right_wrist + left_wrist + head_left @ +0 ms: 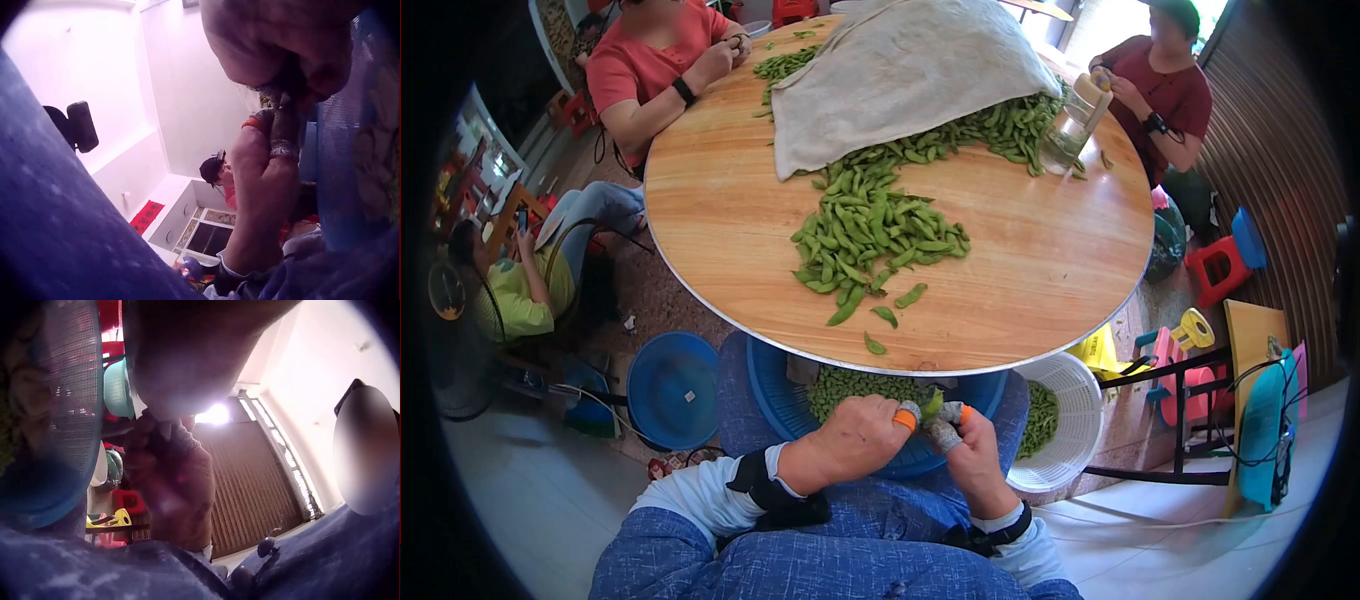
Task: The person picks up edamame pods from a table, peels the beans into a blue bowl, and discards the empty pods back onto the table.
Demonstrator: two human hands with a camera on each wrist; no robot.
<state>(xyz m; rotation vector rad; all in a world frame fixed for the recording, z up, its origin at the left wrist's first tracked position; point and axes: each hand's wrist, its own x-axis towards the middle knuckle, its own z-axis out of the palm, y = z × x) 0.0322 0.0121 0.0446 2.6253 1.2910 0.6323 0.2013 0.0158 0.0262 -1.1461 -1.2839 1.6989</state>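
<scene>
A green edamame pod point(932, 405) is pinched between my two hands, over the blue basket point(775, 395) on the lap. My left hand point(855, 440) comes in from the left with fingers curled. Opposite it, the right hand point(978, 460) holds the pod from the other side with thumb and fingers. Grey wrappings and orange bands point(907, 418) cover some fingertips. Shelled green beans point(860, 388) lie in the basket below. In both wrist views the fingertips meet, and the pod is mostly hidden in shadow.
Loose edamame pods point(870, 235) lie on the round wooden table point(1040, 270), partly under a pale cloth point(910, 75). A glass jar point(1062, 140) stands at the right. A white basket point(1085, 430) and a blue basin point(672, 390) flank the lap. Other people sit around.
</scene>
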